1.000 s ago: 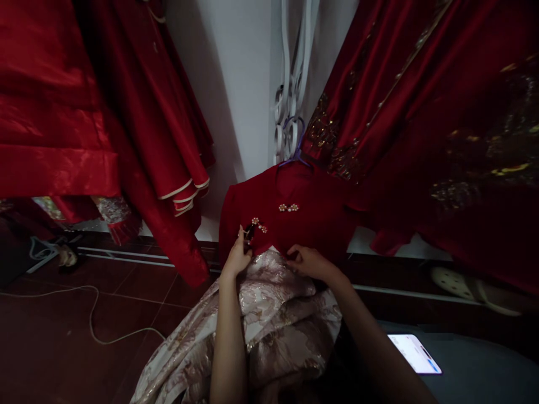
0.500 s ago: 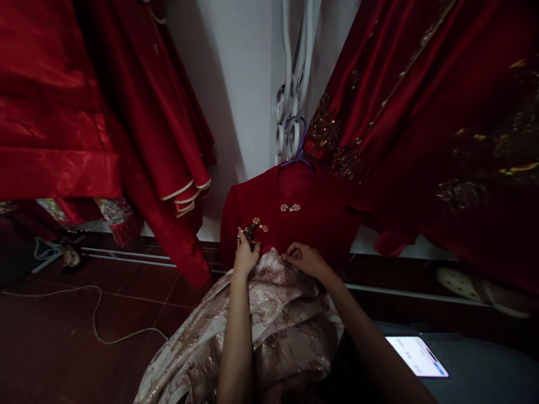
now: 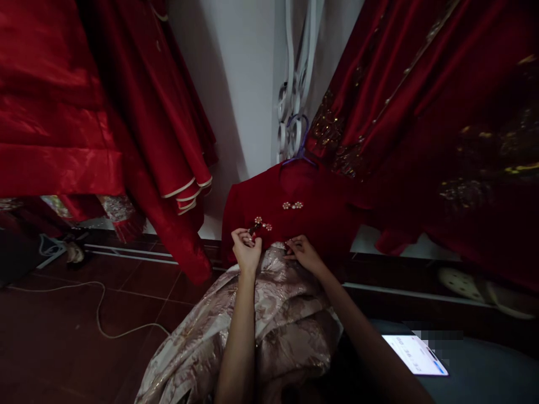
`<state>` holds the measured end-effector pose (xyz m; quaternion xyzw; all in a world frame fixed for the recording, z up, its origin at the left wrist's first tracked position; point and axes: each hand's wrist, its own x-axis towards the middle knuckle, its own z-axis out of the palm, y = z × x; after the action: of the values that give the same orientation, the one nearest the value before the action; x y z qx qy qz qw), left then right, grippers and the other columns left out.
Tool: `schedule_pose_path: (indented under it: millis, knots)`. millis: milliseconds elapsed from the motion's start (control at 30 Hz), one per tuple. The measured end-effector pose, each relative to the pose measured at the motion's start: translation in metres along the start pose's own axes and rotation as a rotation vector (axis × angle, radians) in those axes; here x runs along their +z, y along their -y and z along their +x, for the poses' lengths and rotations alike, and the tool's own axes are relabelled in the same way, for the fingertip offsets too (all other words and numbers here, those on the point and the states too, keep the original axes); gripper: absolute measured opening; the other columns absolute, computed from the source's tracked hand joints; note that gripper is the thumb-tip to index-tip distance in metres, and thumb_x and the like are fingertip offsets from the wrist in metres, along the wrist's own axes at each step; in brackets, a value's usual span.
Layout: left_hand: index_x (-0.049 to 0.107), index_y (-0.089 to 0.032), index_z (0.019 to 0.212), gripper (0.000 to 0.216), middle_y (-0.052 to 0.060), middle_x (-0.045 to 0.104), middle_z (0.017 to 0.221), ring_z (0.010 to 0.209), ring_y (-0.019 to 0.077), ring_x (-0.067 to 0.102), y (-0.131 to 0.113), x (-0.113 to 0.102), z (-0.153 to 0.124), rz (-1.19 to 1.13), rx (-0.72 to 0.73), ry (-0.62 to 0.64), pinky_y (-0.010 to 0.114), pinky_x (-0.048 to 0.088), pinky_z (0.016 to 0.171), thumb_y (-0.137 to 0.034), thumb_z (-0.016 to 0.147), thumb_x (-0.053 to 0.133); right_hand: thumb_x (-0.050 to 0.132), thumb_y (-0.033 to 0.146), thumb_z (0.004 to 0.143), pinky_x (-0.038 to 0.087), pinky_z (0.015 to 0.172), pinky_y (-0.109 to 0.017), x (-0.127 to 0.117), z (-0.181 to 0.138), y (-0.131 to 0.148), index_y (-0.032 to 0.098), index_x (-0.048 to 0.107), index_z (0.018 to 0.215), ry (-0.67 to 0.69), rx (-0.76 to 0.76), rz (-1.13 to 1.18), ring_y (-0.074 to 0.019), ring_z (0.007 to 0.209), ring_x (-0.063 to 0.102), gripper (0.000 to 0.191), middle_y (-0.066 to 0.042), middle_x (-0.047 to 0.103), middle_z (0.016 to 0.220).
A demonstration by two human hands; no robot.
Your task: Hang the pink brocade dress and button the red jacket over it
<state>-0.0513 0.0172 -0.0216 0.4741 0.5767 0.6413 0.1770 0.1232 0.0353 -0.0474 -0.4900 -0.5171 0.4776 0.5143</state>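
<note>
A pale pink and gold brocade garment (image 3: 290, 320) is spread in folds before me. My left hand (image 3: 247, 249) is closed by its upper left edge, fingers curled around a small dark piece with a gold tint, too dim to name. On the other side of the fabric's peak, my right hand (image 3: 305, 255) has its thumb and fingertips drawn together at the brocade's top edge. Whatever lies in that pinch is too small to see. Just beyond both hands, a dark red jacket (image 3: 320, 219) with beaded flower clasps (image 3: 292, 206) hangs on a purple hanger (image 3: 302, 151).
Red garments (image 3: 164, 112) hang at the left, and red gowns with gold trim (image 3: 396, 129) at the right. A white metal stand (image 3: 290, 95) is behind the jacket. A lit phone (image 3: 415, 354) lies lower right, below a pale clog (image 3: 461, 283). A cable (image 3: 101, 308) crosses the tiled floor.
My left hand has curled its raised fingers inward around the dark piece. My right hand has shifted slightly up, and its fingertips remain by the brocade's edge.
</note>
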Motion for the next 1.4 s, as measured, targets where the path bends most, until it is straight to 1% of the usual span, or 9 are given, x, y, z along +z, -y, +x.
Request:
schedule_pose_path:
  millis: [67, 167, 300, 433, 500, 667, 867, 1233, 1400]
  knots:
    - [0.046, -0.020, 0.088, 0.024, -0.006, 0.050, 0.067, 0.054, 0.0058, 0.048, -0.008, 0.000, -0.001, -0.061, 0.077, 0.066, 0.016, 0.041, 0.058, -0.018, 0.067, 0.057, 0.061, 0.049, 0.069, 0.058, 0.059, -0.033, 0.002, 0.001, 0.000, 0.022, 0.039, 0.080, -0.030, -0.004, 0.043, -0.0106, 0.063, 0.055, 0.037, 0.002, 0.048, 0.076]
    - [0.048, -0.019, 0.077, 0.015, -0.005, 0.051, 0.066, 0.055, 0.0060, 0.049, -0.009, 0.004, -0.003, -0.048, 0.119, 0.354, 0.016, 0.040, 0.056, -0.016, 0.066, 0.058, 0.063, 0.046, 0.069, 0.058, 0.060, -0.033, 0.000, 0.002, 0.005, 0.022, 0.040, 0.077, -0.038, 0.011, 0.069, -0.0097, 0.063, 0.055, 0.035, 0.001, 0.049, 0.078]
    - [0.051, -0.017, 0.075, 0.009, -0.002, 0.053, 0.074, 0.058, 0.0066, 0.050, 0.001, 0.007, -0.004, 0.045, 0.181, 0.585, 0.018, 0.040, 0.058, -0.014, 0.068, 0.055, 0.067, 0.040, 0.068, 0.058, 0.058, -0.031, -0.011, -0.004, 0.024, 0.020, 0.046, 0.077, 0.108, 0.077, 0.028, -0.0092, 0.060, 0.055, 0.030, 0.001, 0.052, 0.075]
    - [0.054, -0.017, 0.080, 0.015, 0.002, 0.051, 0.087, 0.073, 0.0106, 0.052, 0.000, 0.004, -0.002, 0.142, 0.297, 0.499, 0.022, 0.043, 0.068, -0.012, 0.066, 0.057, 0.068, 0.037, 0.068, 0.058, 0.057, -0.028, -0.017, -0.015, 0.047, 0.016, 0.053, 0.085, 0.402, 0.096, -0.082, -0.0096, 0.062, 0.057, 0.031, -0.001, 0.057, 0.079]
    - [0.054, -0.017, 0.081, 0.017, 0.003, 0.052, 0.084, 0.076, 0.0129, 0.052, -0.002, 0.003, -0.001, 0.196, 0.317, 0.491, 0.023, 0.042, 0.070, -0.011, 0.065, 0.058, 0.066, 0.038, 0.070, 0.057, 0.056, -0.026, -0.013, -0.018, 0.052, 0.016, 0.054, 0.088, 0.451, 0.073, -0.132, -0.0090, 0.061, 0.058, 0.031, -0.002, 0.058, 0.080]
    - [0.052, -0.018, 0.084, 0.019, -0.001, 0.055, 0.070, 0.063, 0.0116, 0.051, -0.003, 0.002, -0.001, 0.191, 0.242, 0.551, 0.022, 0.039, 0.061, -0.013, 0.066, 0.058, 0.062, 0.039, 0.074, 0.056, 0.056, -0.026, 0.001, -0.015, 0.039, 0.015, 0.055, 0.085, 0.312, -0.036, -0.187, -0.0120, 0.064, 0.062, 0.027, -0.004, 0.061, 0.079]
    - [0.048, -0.018, 0.070, 0.008, -0.002, 0.056, 0.064, 0.060, 0.0097, 0.053, -0.005, 0.002, -0.004, 0.130, 0.241, 0.602, 0.020, 0.039, 0.059, -0.021, 0.072, 0.055, 0.060, 0.038, 0.076, 0.057, 0.054, -0.026, 0.001, -0.007, 0.028, 0.017, 0.055, 0.084, 0.106, -0.122, -0.287, -0.0146, 0.067, 0.064, 0.023, -0.008, 0.065, 0.083]
    - [0.050, -0.017, 0.061, 0.010, -0.001, 0.062, 0.061, 0.059, 0.0102, 0.058, -0.012, 0.000, -0.003, 0.124, 0.087, 0.583, 0.019, 0.041, 0.056, -0.020, 0.065, 0.059, 0.059, 0.033, 0.078, 0.055, 0.060, -0.027, 0.007, -0.011, 0.032, 0.017, 0.055, 0.085, 0.071, -0.234, -0.441, -0.0141, 0.068, 0.064, 0.018, -0.007, 0.066, 0.084]
    - [0.049, -0.016, 0.061, 0.016, 0.001, 0.064, 0.065, 0.063, 0.0118, 0.061, -0.009, 0.005, -0.003, -0.051, -0.050, 0.638, 0.021, 0.045, 0.059, -0.024, 0.063, 0.063, 0.059, 0.026, 0.077, 0.054, 0.064, -0.027, 0.007, -0.012, 0.035, 0.017, 0.057, 0.088, 0.105, -0.210, -0.464, -0.0143, 0.068, 0.066, 0.015, -0.007, 0.069, 0.085]
